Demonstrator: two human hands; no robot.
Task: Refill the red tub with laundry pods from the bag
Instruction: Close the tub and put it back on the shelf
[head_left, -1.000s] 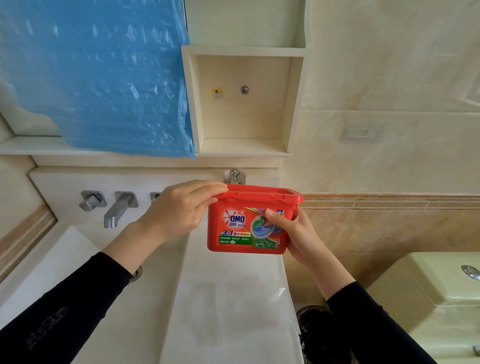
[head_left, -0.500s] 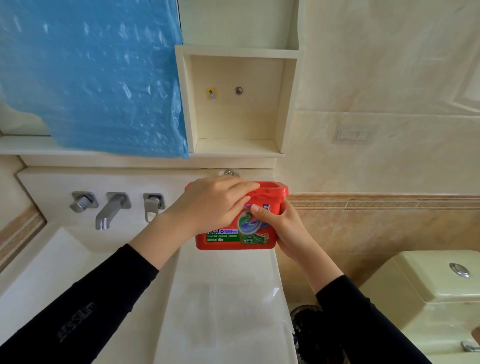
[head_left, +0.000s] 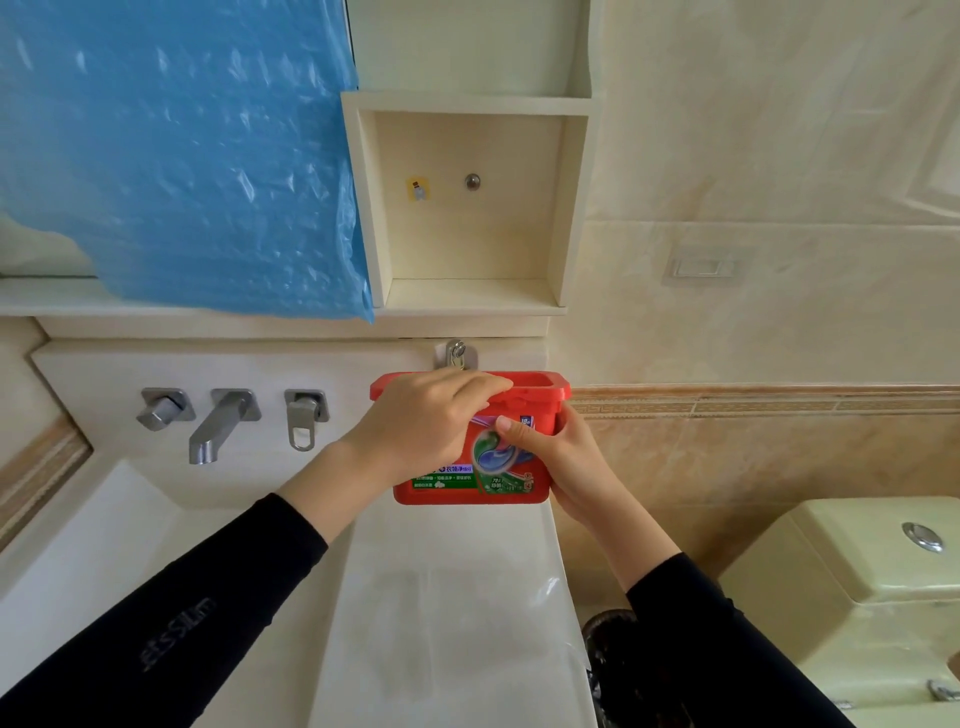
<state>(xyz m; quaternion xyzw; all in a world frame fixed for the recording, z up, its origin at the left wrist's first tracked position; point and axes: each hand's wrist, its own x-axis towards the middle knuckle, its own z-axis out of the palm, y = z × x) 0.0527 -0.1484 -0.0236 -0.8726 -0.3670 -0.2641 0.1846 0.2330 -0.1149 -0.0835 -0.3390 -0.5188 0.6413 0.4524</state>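
The red tub (head_left: 470, 439) now stands at the back of the pale counter (head_left: 447, 597), close to its right edge and just in front of the wall ledge; a second ago it was held up off the surface, so it has been set down. Its lid is on. The right hand (head_left: 558, 462) wraps the tub's right end, thumb pressed on the printed front, bracing it. The left hand (head_left: 423, 434) has moved from the tub's left end to lie over the lid, fingers curled across the top toward the front lip, holding nothing else. That shift reads as preparing to pry the lid open, the first step before any pods go in. No bag of pods is in view. To the left sit the wall tap (head_left: 215, 428) and basin (head_left: 78, 545).
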